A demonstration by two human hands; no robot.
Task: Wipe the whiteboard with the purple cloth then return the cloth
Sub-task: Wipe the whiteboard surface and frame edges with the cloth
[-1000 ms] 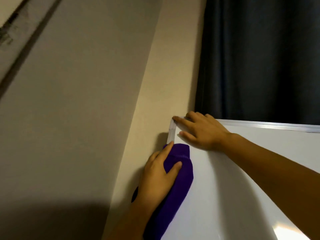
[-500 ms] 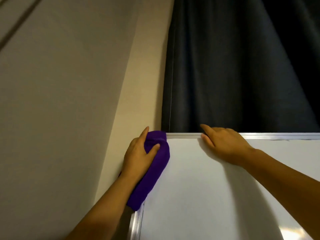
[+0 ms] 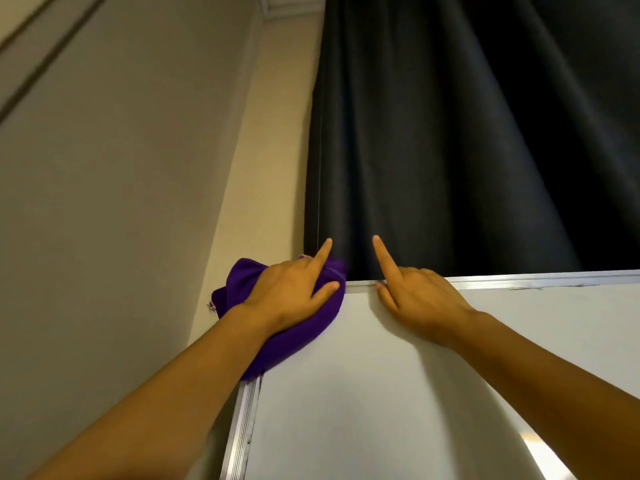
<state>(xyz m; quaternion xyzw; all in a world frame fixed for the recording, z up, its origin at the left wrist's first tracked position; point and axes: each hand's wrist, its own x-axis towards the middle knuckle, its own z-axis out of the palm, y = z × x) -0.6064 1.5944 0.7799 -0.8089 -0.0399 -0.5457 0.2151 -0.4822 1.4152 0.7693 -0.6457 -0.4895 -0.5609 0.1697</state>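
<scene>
The whiteboard point(image 3: 398, 393) fills the lower right, white with a silver metal frame. The purple cloth point(image 3: 294, 337) is bunched over the board's top left corner. My left hand point(image 3: 287, 292) presses down on the cloth, index finger pointing up past the top edge. My right hand point(image 3: 415, 296) rests flat on the board just below the top frame, beside the cloth, its index finger raised above the rim and holding nothing.
A dark curtain point(image 3: 467, 133) hangs right behind the board's top edge. A beige wall point(image 3: 104, 202) runs along the left, close to the board's left frame point(image 3: 242, 434).
The cloth and my left hand slid up the left edge to the top corner. My right hand shifted right along the top frame. The view tilted upward.
</scene>
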